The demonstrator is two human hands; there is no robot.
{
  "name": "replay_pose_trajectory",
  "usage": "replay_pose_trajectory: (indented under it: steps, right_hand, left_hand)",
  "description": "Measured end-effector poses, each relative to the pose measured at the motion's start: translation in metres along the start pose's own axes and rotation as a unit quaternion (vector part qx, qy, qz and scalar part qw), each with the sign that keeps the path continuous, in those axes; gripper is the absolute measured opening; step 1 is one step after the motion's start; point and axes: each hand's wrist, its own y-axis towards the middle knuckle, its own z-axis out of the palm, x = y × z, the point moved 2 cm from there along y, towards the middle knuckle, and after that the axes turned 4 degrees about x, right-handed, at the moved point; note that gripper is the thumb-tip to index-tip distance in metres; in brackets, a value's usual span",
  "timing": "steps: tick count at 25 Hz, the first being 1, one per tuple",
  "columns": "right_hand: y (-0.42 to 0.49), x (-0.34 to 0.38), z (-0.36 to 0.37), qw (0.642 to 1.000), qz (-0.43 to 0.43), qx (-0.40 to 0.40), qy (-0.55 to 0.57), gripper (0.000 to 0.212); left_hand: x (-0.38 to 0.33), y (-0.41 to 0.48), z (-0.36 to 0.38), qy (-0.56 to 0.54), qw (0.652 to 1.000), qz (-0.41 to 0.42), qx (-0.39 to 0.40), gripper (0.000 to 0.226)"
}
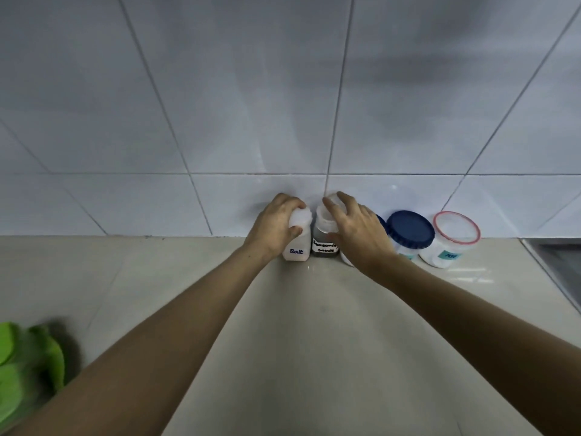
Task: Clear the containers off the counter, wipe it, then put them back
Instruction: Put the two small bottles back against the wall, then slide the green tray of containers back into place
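A row of containers stands against the tiled wall at the back of the beige counter (314, 325). My left hand (273, 226) is closed around the white-capped jar labelled Salt (297, 247), the leftmost one. My right hand (358, 231) wraps the white-lidded seasoning sauce jar (325, 243) beside it, fingers over its lid. Both jars rest on the counter. To the right stand a blue-lidded tub (410, 231) and a clear tub with a red-rimmed lid (454, 237). Another blue-lidded container is mostly hidden behind my right hand.
A blurred green cloth or plastic object (25, 369) lies at the counter's near left edge. A metal sink rim (556, 259) begins at the far right. White wall tiles (283, 105) rise directly behind the containers.
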Motion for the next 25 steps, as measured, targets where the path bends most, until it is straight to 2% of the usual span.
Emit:
replay_pose_trajectory:
  steps: [3,6,8,11,14,16,19,21,22,23,25]
  right_hand:
    - [-0.016,0.007,0.002,0.998,0.028,-0.046,0.038,0.062]
    - [-0.039,0.028,0.000,0.973,0.072,-0.147,0.161,0.049]
    - [-0.059,0.059,0.008,0.960,0.055,-0.160,0.225,0.040]
    - [-0.083,0.118,0.034,0.947,0.030,-0.064,0.313,0.024]
    - [-0.096,0.190,0.067,0.890,0.034,0.119,0.439,0.015]
    - [-0.098,0.240,0.083,0.840,0.045,0.208,0.498,0.014]
    - [-0.092,0.316,0.093,0.760,0.093,0.285,0.576,0.030]
    - [-0.083,0.339,0.096,0.719,0.130,0.310,0.608,0.046]
    - [-0.079,0.360,0.098,0.709,0.132,0.334,0.606,0.052]
    - [-0.077,0.378,0.100,0.708,0.130,0.355,0.596,0.056]
    - [-0.074,0.400,0.102,0.715,0.116,0.363,0.586,0.053]
  left_hand:
    - [0.006,-0.019,-0.001,-0.027,1.000,-0.003,0.006,0.051]
    - [0.022,-0.070,-0.010,-0.086,0.993,-0.042,-0.067,0.038]
    - [0.043,-0.133,-0.012,-0.134,0.978,-0.104,-0.124,0.032]
    - [0.071,-0.240,-0.004,-0.185,0.950,-0.160,-0.196,0.033]
    - [0.100,-0.349,-0.005,-0.173,0.929,-0.212,-0.248,0.024]
    - [0.122,-0.415,-0.011,-0.213,0.877,-0.296,-0.312,0.017]
    - [0.161,-0.487,-0.038,-0.295,0.713,-0.427,-0.471,0.009]
    - [0.180,-0.492,-0.060,-0.387,0.622,-0.438,-0.521,0.007]
    - [0.191,-0.497,-0.076,-0.445,0.584,-0.429,-0.526,0.010]
    - [0.201,-0.498,-0.091,-0.494,0.566,-0.416,-0.512,0.012]
    - [0.213,-0.488,-0.108,-0.533,0.593,-0.407,-0.445,0.019]
